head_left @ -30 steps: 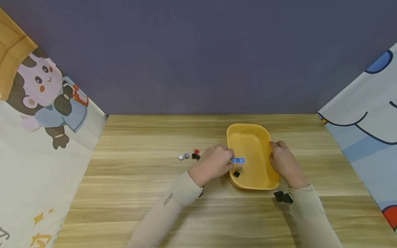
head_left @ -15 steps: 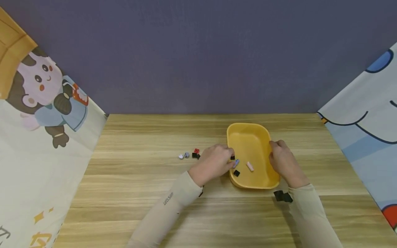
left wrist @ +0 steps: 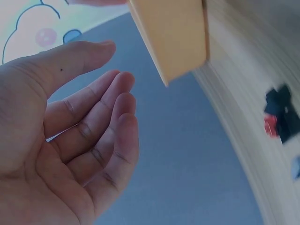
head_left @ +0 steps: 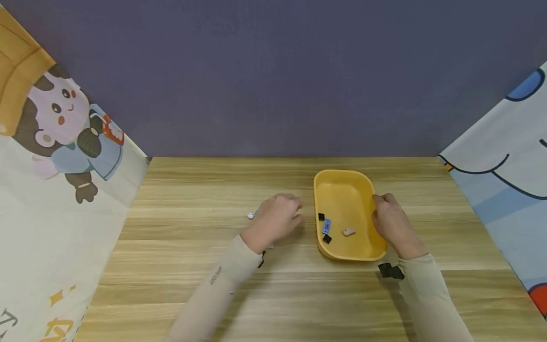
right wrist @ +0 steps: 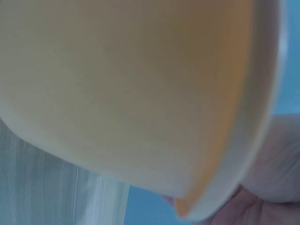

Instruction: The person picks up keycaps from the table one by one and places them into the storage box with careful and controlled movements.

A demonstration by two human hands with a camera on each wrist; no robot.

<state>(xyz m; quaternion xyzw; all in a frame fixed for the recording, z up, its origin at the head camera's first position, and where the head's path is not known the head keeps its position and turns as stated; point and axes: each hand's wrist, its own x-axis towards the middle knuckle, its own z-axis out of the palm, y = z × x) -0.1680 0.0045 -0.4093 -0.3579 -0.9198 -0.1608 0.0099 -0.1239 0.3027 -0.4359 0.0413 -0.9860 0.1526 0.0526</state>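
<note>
Gripping a yellow tray (head_left: 344,202) with the right hand (head_left: 391,219); hovering left of it with a released left hand (head_left: 275,218); seeing a blue piece (head_left: 326,226), pink piece (head_left: 349,232) and black pieces (head_left: 327,239) lying inside.

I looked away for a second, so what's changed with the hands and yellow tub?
The left hand has moved left, away from the yellow tub, and holds nothing. Inside, the blue piece has turned from crosswise to lengthwise, and the pink piece has shifted right. The tub and the right hand holding its right rim stayed put.
</note>
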